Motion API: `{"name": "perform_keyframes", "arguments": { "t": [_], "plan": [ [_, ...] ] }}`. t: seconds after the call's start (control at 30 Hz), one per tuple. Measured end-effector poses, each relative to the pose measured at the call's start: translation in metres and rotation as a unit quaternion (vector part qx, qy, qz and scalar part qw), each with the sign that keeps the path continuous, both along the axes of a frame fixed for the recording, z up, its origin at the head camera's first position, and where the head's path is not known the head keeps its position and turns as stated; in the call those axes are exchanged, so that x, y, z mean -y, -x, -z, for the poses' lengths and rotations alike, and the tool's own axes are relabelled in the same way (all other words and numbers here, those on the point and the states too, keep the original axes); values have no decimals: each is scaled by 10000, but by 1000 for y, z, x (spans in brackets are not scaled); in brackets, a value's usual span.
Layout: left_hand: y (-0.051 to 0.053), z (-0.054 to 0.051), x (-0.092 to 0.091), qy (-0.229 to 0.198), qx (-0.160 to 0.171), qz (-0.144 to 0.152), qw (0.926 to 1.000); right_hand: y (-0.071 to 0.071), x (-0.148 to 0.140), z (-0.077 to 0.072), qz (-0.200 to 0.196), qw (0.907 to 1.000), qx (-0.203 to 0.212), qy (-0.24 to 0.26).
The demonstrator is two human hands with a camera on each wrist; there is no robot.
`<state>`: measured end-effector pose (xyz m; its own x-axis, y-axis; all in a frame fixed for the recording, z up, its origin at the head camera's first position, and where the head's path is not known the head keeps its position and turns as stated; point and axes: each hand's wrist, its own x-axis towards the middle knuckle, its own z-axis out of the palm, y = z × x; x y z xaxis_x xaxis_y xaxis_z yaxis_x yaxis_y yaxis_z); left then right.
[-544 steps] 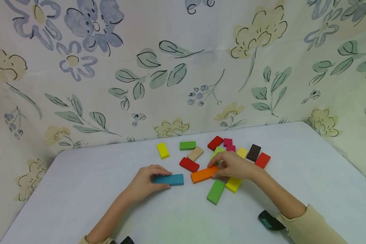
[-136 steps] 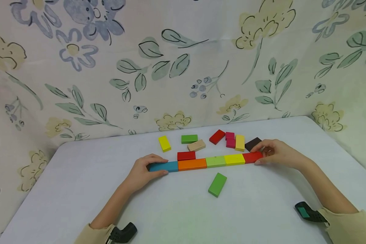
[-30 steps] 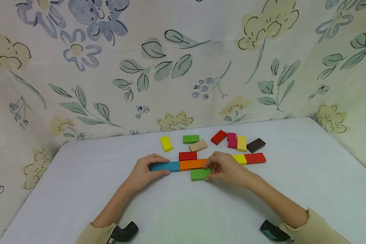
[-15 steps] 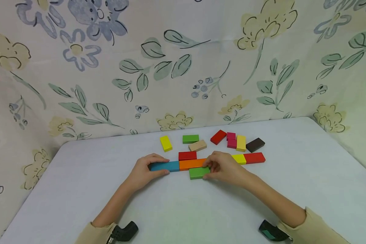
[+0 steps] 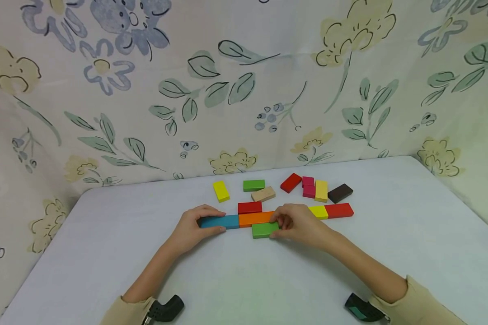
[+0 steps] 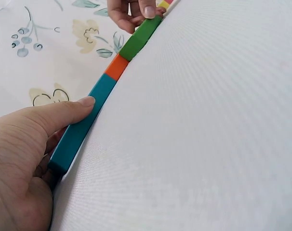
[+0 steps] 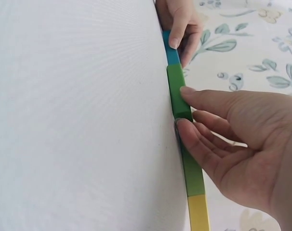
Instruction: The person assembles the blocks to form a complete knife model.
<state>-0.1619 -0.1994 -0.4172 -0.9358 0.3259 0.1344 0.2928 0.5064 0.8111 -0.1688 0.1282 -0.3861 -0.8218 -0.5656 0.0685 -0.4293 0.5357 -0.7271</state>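
Note:
A row of wooden blocks runs left to right: blue point(image 5: 219, 221), orange point(image 5: 254, 219), light green point(image 7: 192, 175), yellow point(image 5: 319, 212) and red point(image 5: 339, 210). My left hand point(image 5: 191, 229) holds the blue block at its left end, thumb along the near side. With thumb and fingers, my right hand point(image 5: 302, 228) pinches a green block point(image 5: 264, 230) by its right end. That green block lies along the near side of the orange one. My right hand hides the light green block in the head view, but it shows in the right wrist view.
Another red block point(image 5: 250, 207) lies behind the orange one. Farther back are a yellow block point(image 5: 221, 191), a green block point(image 5: 254, 185), a tan block point(image 5: 263, 194), a red block point(image 5: 290, 183), two pink blocks point(image 5: 308, 191), a pale yellow block point(image 5: 321, 191) and a dark brown block point(image 5: 340, 193).
Scattered blocks have become a row. My right hand left the red end block and brought the green block from in front to the orange one, shifting it slightly left. My left hand stays on blue.

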Motion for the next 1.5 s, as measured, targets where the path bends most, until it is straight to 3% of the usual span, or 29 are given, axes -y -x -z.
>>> {"name": "perform_keyframes", "arguments": {
  "t": [1.07, 1.33, 1.5],
  "plan": [
    [-1, -1, -1, -29, 84, -37, 10000, -3, -1, -2, 49, 9998, 166, 100],
    [-1, -1, -1, -43, 76, -30, 10000, 0, -11, -8, -87, 9988, 320, 347],
    [-1, -1, -1, -24, 38, -16, 10000, 6, -25, -16, -10, 9989, 409, 244]
  ]
}}
